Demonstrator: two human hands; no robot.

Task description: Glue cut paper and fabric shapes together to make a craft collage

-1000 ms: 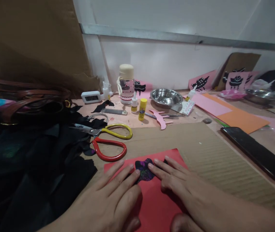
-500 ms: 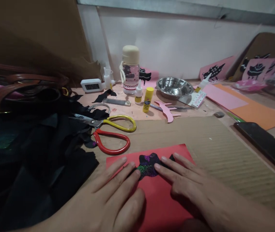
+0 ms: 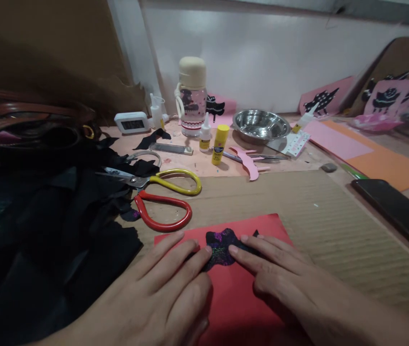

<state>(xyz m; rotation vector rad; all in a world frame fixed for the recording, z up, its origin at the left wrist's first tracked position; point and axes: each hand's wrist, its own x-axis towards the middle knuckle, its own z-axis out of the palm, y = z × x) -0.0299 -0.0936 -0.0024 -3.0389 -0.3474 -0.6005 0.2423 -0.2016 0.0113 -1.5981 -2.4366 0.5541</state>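
A black fabric cutout [image 3: 222, 246] with purple and green shimmer lies flat on a sheet of red paper [image 3: 231, 298]. My left hand [image 3: 168, 283] rests on the cutout's left side, its fingers stretched out and the index fingertip pressing the fabric. From the right, my right hand [image 3: 280, 269] lays its extended fingertips on the other side of the cutout. Both hands cover parts of the piece. Above my left hand are scissors [image 3: 164, 199] with one yellow and one red handle, their blades over black fabric scraps [image 3: 64, 240].
Corrugated cardboard [image 3: 334, 230] lies under the paper. Behind stand a glue stick [image 3: 220, 144], a small glue bottle [image 3: 205, 135], a drink bottle [image 3: 192, 96], a metal bowl [image 3: 261, 125] and a white digital clock [image 3: 131, 123]. A black phone [image 3: 391, 206] lies at right.
My left index fingertip has shifted slightly up and right on the cutout. My right hand stays nearly in place. The camera view has moved a little.
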